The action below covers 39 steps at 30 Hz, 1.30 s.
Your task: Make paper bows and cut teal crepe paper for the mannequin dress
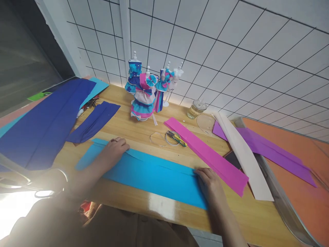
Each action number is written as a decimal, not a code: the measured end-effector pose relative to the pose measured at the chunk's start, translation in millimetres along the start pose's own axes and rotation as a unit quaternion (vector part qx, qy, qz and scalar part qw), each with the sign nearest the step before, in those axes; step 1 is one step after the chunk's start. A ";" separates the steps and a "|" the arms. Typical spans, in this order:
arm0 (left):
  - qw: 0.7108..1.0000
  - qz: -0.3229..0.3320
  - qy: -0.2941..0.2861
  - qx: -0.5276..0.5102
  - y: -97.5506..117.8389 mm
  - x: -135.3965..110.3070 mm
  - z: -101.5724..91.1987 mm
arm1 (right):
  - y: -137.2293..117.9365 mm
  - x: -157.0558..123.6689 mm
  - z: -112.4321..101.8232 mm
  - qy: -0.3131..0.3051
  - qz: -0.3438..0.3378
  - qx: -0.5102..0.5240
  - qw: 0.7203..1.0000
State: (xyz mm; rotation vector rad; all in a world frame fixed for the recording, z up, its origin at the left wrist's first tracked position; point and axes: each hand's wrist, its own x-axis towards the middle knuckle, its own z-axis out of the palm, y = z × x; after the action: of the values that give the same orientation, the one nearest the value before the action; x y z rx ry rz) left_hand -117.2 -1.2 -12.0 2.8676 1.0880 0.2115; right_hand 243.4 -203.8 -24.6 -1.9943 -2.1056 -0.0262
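A long bright blue crepe paper strip point(154, 178) lies across the table in front of me, with a narrow fold along its far edge. My left hand point(117, 148) has its curled fingers pressed on that folded edge near the left end. At the right end, my right hand point(210, 180) pinches the far corner of the same strip, its thumb partly hidden. Just beyond the strip, yellow-and-black thread snips point(177, 138) lie by a clear ring of thin cord or wire. A pink strip point(208, 154) slants away beyond my right hand.
Small dress forms in paper dresses point(144, 97) stand by the tiled wall. A glass of pale liquid point(196, 109) is right of them. Dark blue sheets point(48, 116) and a smaller blue piece point(96, 121) lie left. White point(244, 157) and purple strips point(277, 154) reach over a metal-edged orange surface point(308, 202).
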 end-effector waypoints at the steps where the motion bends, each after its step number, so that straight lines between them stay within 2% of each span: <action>1: 1.000 -0.001 -0.001 0.002 -0.1 -1.6 -0.5 | 0.4 -0.3 0.5 0.004 -0.004 -0.001 1.000; 14: 0.999 -0.022 0.021 0.028 -9.7 -14.5 5.9 | 7.7 -7.0 4.4 0.038 -0.033 -0.008 0.999; 23: 0.998 -0.049 0.035 0.027 -15.8 -19.7 0.4 | 7.6 -8.5 6.0 0.048 -0.030 0.004 0.998; 32: 0.996 -0.078 0.024 0.044 -22.9 -31.9 7.7 | 9.0 -12.1 9.2 0.053 -0.038 0.013 0.998; 39: 0.993 -0.095 -0.003 0.069 -22.1 -38.9 2.6 | 11.0 -12.9 11.9 0.065 -0.040 0.019 0.997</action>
State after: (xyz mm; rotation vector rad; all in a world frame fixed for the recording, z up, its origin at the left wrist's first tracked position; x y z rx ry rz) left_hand -160.0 -10.6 -21.1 2.8532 1.4188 0.1203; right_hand 252.8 -213.6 -40.2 -1.8344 -2.0866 -0.1265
